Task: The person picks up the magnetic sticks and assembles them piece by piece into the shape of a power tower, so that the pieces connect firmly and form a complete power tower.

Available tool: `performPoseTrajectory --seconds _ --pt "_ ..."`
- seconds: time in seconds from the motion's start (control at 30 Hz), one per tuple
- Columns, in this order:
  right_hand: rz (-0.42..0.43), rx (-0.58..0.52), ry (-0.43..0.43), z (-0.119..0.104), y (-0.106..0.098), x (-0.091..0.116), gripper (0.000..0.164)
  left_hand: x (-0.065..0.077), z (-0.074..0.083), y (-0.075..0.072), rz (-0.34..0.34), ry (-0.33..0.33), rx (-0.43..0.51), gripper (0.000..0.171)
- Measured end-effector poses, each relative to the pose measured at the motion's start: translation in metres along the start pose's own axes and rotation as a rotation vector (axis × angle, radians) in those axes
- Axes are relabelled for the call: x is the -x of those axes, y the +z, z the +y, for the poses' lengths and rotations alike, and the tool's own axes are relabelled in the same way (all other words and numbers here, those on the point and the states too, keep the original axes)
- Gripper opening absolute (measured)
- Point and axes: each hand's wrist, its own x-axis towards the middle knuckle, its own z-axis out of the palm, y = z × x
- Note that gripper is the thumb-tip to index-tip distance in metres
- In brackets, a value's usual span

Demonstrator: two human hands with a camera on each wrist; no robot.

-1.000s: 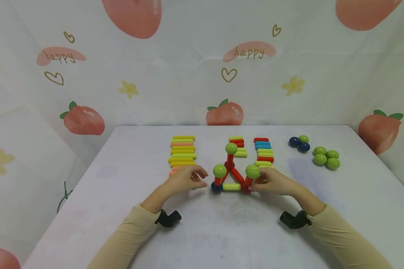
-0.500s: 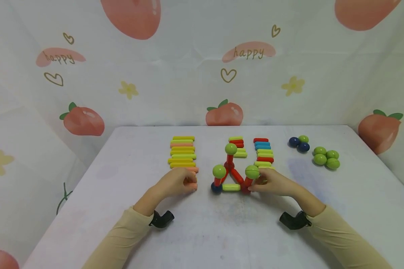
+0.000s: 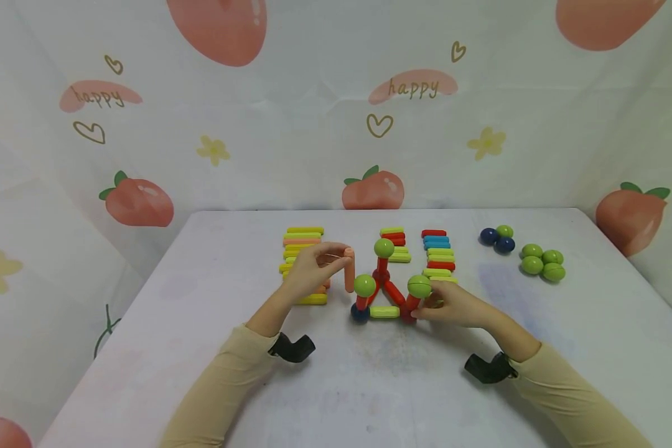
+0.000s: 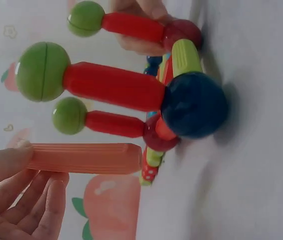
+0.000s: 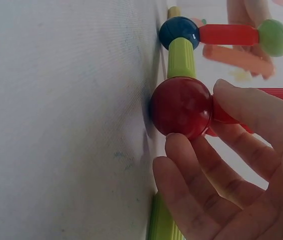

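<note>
An orange building rod point(image 3: 350, 272), ridged and nearly upright, hangs by its top end from the thumb and fingers of my left hand point(image 3: 312, 269). Its lower end is above the table, just left of a triangular frame of rods and balls. That frame has a dark blue ball point(image 3: 361, 312) and two red balls at its base, joined by a lime rod point(image 3: 384, 312) and red rods. On each base ball stands a red rod topped by a green ball point(image 3: 384, 247). My right hand point(image 3: 452, 304) pinches the near right corner, at the red ball point(image 5: 181, 107) and the red rod above it.
Behind my left hand lies a column of yellow, lime and orange rods point(image 3: 305, 231). Shorter rods point(image 3: 437, 239) lie in two columns behind the frame. Loose green balls point(image 3: 532, 265) and dark blue balls point(image 3: 504, 245) sit at the back right. A printed cloth hangs behind the table.
My left hand went left to the rod column, picked up an orange rod there, then raised it and brought it right, beside the frame. My right hand stays at the frame's corner.
</note>
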Motion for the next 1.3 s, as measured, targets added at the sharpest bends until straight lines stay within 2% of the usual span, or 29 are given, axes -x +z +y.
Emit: performPoseTrajectory --seconds 0.37,0.67,1.03,1.2,1.3 --pt "0.010 0.003 0.006 -0.001 0.001 0.001 0.032 -0.017 -0.009 0.018 -0.076 -0.115 0.129 0.035" --pt "0.018 0.008 -0.011 -0.001 0.001 0.000 0.033 -0.020 -0.012 0.026 -0.119 -0.166 0.137 0.036" --pt "0.026 0.008 -0.022 0.000 0.001 0.000 0.031 -0.025 -0.009 0.035 -0.168 -0.130 0.180 0.037" --pt "0.027 0.008 -0.030 0.000 0.001 0.000 0.031 -0.025 -0.006 0.038 -0.156 -0.145 0.187 0.036" --pt "0.024 0.011 -0.031 0.000 0.001 0.000 0.030 -0.023 -0.006 0.036 -0.138 -0.127 0.163 0.036"
